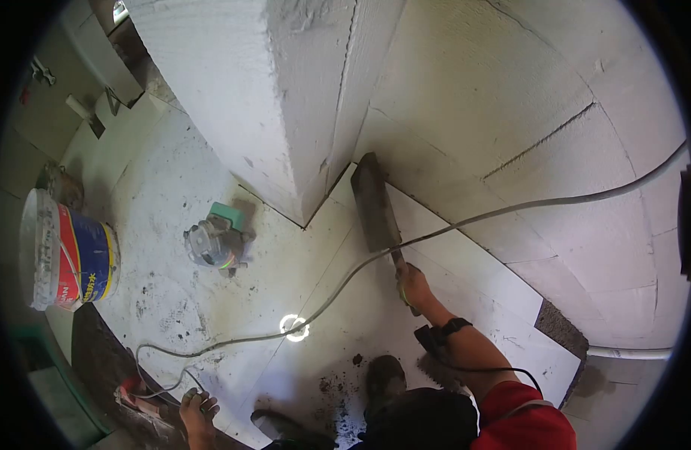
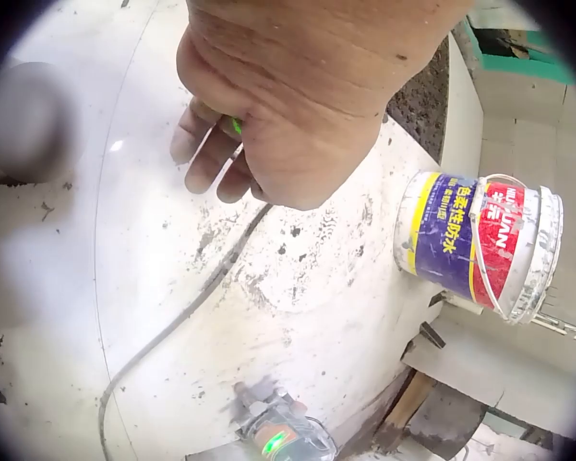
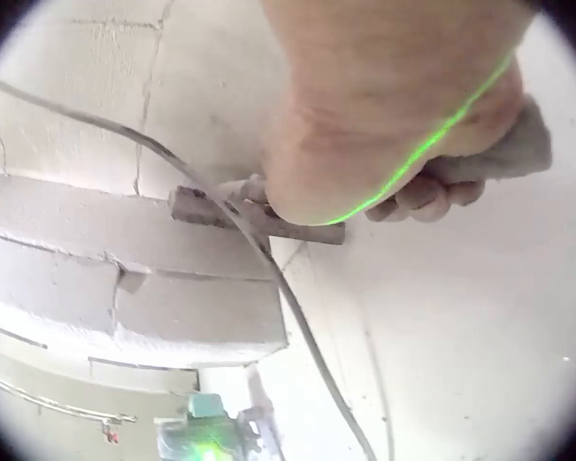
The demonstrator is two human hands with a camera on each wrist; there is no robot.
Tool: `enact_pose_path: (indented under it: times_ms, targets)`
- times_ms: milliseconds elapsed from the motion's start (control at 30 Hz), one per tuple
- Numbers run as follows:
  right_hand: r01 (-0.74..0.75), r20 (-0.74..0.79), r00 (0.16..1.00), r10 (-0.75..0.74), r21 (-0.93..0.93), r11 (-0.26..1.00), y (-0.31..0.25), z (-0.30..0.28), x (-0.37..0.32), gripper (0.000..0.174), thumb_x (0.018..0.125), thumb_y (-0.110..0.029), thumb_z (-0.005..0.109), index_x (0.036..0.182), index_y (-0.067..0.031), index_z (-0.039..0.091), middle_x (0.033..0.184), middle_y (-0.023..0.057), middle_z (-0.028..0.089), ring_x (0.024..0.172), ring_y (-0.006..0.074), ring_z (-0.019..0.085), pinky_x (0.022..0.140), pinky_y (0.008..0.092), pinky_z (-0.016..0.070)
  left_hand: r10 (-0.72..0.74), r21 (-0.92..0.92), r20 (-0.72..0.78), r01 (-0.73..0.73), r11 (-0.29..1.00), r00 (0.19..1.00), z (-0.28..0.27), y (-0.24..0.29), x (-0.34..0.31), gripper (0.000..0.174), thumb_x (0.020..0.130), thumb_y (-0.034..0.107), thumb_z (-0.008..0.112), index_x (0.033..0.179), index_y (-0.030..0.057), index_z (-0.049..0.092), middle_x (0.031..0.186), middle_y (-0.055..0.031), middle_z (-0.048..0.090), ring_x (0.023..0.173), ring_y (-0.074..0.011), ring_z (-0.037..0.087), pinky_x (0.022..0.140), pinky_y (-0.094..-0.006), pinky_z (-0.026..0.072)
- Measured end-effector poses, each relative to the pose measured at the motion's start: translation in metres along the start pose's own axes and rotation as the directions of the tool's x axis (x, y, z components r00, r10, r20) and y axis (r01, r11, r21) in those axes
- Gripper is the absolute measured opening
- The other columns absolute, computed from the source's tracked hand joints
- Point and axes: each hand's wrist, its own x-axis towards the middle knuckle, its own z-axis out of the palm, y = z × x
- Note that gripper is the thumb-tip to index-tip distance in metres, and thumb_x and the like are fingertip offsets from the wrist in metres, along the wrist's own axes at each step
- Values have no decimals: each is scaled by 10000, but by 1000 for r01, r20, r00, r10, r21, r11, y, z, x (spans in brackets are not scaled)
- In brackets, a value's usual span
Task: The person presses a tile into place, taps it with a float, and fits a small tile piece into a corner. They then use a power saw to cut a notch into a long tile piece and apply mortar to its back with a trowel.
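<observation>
My right hand (image 1: 414, 288) grips the handle of a long, flat, grey tool (image 1: 375, 206), its dark blade lying towards the corner between pillar and wall. In the right wrist view, the fingers of the right hand (image 3: 403, 134) wrap around the grey handle (image 3: 504, 152), and a green laser line crosses the wrist. At the lower left, my left hand (image 1: 200, 418) is beside the thin end of a grey cable (image 1: 338, 289). The left wrist view shows this left hand (image 2: 269, 125) with fingers loosely bent above the floor; the cable (image 2: 187, 312) passes behind it, and contact cannot be told.
A laser device (image 1: 216, 241) with a green top stands on the pale floor left of the white pillar (image 1: 248, 97). Further left is a labelled bucket (image 1: 75, 251). A red-and-white object (image 1: 135, 396) lies near the left hand. The cable crosses in front of the tool.
</observation>
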Motion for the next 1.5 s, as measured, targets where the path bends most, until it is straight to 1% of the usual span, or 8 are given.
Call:
enact_pose_path:
  times_ms: [133, 200, 500, 933, 1000, 1133, 1200, 1500]
  targets:
    - [27, 67, 998, -21, -89, 996, -19, -6, 1, 436, 1020, -430, 355, 847, -54, 492, 565, 16, 457, 379, 115, 413, 345, 293, 346, -5, -7, -36, 5, 1000, 999, 1, 0, 7, 267, 878, 61, 485, 1145, 62, 495, 884, -100, 610, 666, -231, 628, 533, -346, 513]
    - [-37, 118, 992, 50, -113, 993, -34, -7, -6, 386, 1010, -320, 333, 898, -12, 536, 676, 183, 580, 541, 308, 596, 462, 431, 475, 13, 15, 19, -13, 1000, 1000, 0, -1, 6, 272, 883, 67, 475, 1154, 49, 490, 881, -102, 611, 670, -230, 628, 544, -350, 518]
    - [-172, 79, 983, 167, 62, 983, -32, 11, -3, 464, 1008, -437, 372, 794, -43, 492, 569, 22, 469, 388, 134, 431, 364, 317, 371, 1, 34, 20, -2, 999, 1000, 4, -3, 1, 320, 878, 65, 467, 1196, 39, 488, 902, -118, 617, 691, -243, 641, 549, -361, 522]
    - [-103, 64, 991, 114, -156, 982, -25, 16, -3, 425, 1019, -354, 345, 823, -5, 487, 590, 70, 492, 446, 188, 500, 422, 340, 426, -8, 3, 7, 8, 1000, 1000, 1, -9, 7, 300, 884, 65, 455, 1180, 44, 492, 909, -121, 614, 674, -244, 633, 549, -353, 524]
    - [305, 8, 950, -313, -247, 920, -2, 23, 1, 369, 1018, -319, 351, 869, -12, 489, 634, 82, 507, 464, 193, 511, 428, 341, 430, 4, 9, 22, -4, 1000, 1000, 3, -5, 5, 304, 883, 67, 456, 1184, 40, 487, 904, -121, 612, 675, -243, 632, 547, -354, 524]
    - [65, 94, 994, -46, -208, 976, -7, 16, 4, 364, 1023, -319, 345, 867, -26, 495, 625, 74, 505, 443, 179, 493, 408, 335, 418, -14, 14, -19, 14, 1000, 1000, 2, -6, 10, 305, 882, 68, 457, 1184, 39, 484, 899, -119, 611, 674, -242, 632, 543, -353, 522]
    - [342, -47, 932, -360, -225, 912, 6, 25, 2, 421, 1021, -379, 347, 821, -39, 495, 573, 46, 482, 406, 156, 462, 377, 324, 394, 11, 2, 21, -11, 1000, 1000, 1, -4, 6, 304, 878, 66, 457, 1179, 38, 485, 898, -118, 611, 675, -241, 632, 538, -353, 518]
    - [45, -7, 999, -46, -57, 997, -9, 11, 1, 447, 1019, -410, 351, 804, -47, 498, 569, 34, 476, 384, 143, 435, 355, 317, 361, -13, 23, -25, 14, 1000, 1000, 3, -3, 8, 300, 873, 58, 465, 1172, 44, 488, 896, -117, 616, 667, -235, 632, 531, -347, 516]
